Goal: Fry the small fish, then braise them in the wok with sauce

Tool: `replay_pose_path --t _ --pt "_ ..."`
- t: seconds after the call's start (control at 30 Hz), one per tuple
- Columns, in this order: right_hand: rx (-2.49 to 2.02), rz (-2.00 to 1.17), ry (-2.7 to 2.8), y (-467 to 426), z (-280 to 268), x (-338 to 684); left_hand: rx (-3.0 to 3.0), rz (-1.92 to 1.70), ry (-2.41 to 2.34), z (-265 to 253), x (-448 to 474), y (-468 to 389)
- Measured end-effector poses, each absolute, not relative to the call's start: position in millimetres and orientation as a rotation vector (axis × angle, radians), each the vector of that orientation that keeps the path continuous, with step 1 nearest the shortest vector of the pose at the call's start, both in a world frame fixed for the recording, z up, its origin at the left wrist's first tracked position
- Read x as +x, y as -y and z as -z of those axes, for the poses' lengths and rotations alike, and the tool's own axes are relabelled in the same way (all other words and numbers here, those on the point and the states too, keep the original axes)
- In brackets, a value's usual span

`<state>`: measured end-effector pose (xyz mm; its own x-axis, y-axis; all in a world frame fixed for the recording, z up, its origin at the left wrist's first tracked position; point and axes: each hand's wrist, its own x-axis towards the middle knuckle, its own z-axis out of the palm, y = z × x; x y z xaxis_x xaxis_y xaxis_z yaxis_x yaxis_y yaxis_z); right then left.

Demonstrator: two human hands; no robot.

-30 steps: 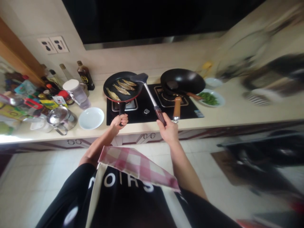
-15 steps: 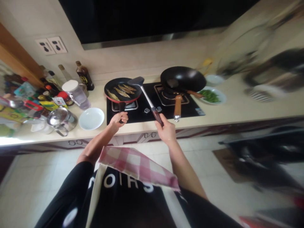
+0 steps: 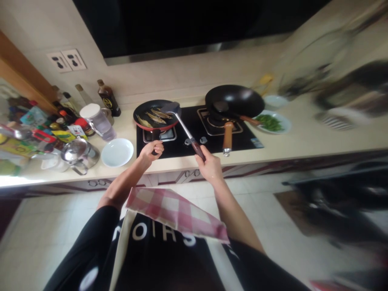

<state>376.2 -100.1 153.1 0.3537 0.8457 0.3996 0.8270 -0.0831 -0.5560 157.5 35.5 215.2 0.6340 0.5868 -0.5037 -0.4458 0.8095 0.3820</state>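
My left hand [image 3: 152, 151] is closed round the black handle of a frying pan [image 3: 142, 109] with a red outside, which sits on the left burner. Several small browned fish [image 3: 156, 117] lie in the pan. In my right hand [image 3: 209, 165] is the dark brown handle of a spatula [image 3: 185, 128]. Its dark blade reaches over the pan's right rim, beside the fish; whether it touches them I cannot tell. To the left of the pan, a white plate [image 3: 117, 152] rests on the counter.
On the right burner stands a black wok [image 3: 242, 101] with a wooden handle towards me and another utensil's handle over its rim. Right of it is a plate of chopped greens [image 3: 269, 123]. A steel pot [image 3: 79, 153], a jug [image 3: 98, 121] and bottles [image 3: 108, 99] crowd the left counter.
The spatula's blade has moved slightly left and down, further in over the pan, and my right hand has shifted a little left. My left hand keeps its hold on the pan.
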Motion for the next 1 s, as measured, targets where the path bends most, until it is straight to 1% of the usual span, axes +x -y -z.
replay_pose_path --t 0.4,0.6,0.73,1.0 --pt "-1.818 0.026 1.462 92 -153 380 0.183 -0.597 -0.635 -215 156 -34" --pt "-1.839 0.059 1.557 92 -156 380 0.240 -0.584 -0.683 -205 156 -31" --pt "-1.820 0.083 1.705 89 -167 378 0.281 -0.608 -0.692 -192 157 -32" --pt "-1.996 0.163 1.951 74 -196 365 0.313 -0.604 -0.721 -173 161 -35"
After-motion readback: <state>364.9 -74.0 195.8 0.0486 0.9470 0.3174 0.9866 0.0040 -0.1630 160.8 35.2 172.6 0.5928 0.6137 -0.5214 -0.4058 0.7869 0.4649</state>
